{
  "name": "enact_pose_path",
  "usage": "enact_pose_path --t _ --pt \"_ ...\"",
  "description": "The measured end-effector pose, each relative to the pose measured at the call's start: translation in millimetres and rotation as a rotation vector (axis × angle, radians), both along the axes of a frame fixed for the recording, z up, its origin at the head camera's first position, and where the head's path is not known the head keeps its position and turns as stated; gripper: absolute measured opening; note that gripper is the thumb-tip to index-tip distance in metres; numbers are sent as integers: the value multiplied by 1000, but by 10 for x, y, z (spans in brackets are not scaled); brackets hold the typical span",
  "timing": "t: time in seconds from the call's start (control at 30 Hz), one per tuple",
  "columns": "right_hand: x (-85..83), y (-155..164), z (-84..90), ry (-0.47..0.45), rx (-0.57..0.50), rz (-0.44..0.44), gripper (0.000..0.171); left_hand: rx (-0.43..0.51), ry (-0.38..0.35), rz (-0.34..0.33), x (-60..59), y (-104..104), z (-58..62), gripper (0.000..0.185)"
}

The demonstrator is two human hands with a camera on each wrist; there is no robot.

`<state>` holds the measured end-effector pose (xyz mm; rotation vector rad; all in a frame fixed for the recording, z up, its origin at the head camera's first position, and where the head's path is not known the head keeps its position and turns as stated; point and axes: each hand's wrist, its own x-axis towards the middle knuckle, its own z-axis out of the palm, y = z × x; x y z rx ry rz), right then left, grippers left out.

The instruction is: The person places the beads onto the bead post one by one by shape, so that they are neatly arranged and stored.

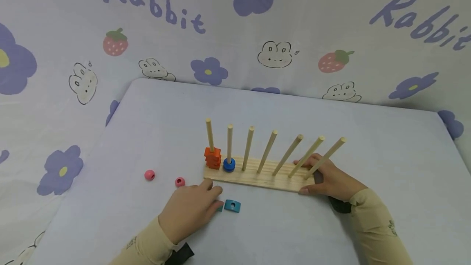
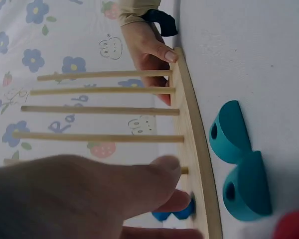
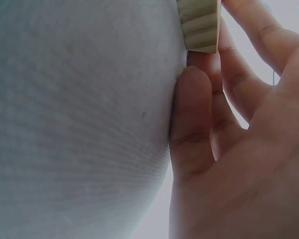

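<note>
A wooden peg board (image 1: 254, 179) with several upright pegs lies across the table's middle. My right hand (image 1: 336, 179) grips its right end, thumb at the front edge and fingers behind; the right wrist view shows the thumb near the wood's corner (image 3: 202, 30). Orange pieces (image 1: 212, 158) are stacked on the leftmost peg, and blue beads (image 1: 229, 165) sit low on the second. My left hand (image 1: 191, 207) is beside the board's front left corner, fingers loosely bent, with nothing seen in them. Next to it lie two teal half-round blocks (image 2: 230, 132) with holes; the hand partly covers one in the head view.
Two pink round beads (image 1: 149, 175) lie on the white tabletop (image 1: 294, 232), left of the board. Behind the table hangs a printed cloth (image 1: 165, 44) with rabbits, flowers and strawberries. Dark bands (image 1: 179, 254) are on both wrists.
</note>
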<state>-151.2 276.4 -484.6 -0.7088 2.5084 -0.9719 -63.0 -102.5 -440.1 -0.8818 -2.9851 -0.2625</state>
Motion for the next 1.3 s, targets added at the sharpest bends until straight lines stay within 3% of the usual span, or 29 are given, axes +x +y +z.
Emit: enact_pose_path --t 0.23,0.53,0.77,0.97,1.13,1.3 --pt "-6 -14 -8 9 9 8 67 -4 -201 44 210 -293 18 30" --pt "-21 0 15 -3 -7 13 65 -47 -341 38 271 -381 -90 45" --pt "-17 -1 -13 -1 -9 6 66 -25 -216 19 306 -382 -178 36" --pt "-10 1 -31 2 -5 -6 69 -26 -237 12 280 -399 -156 34" --pt "-17 -10 -46 8 -14 2 68 27 -170 -4 251 -436 -25 32" --pt "-12 -7 -41 10 -20 -2 67 139 29 -27 130 -397 223 32"
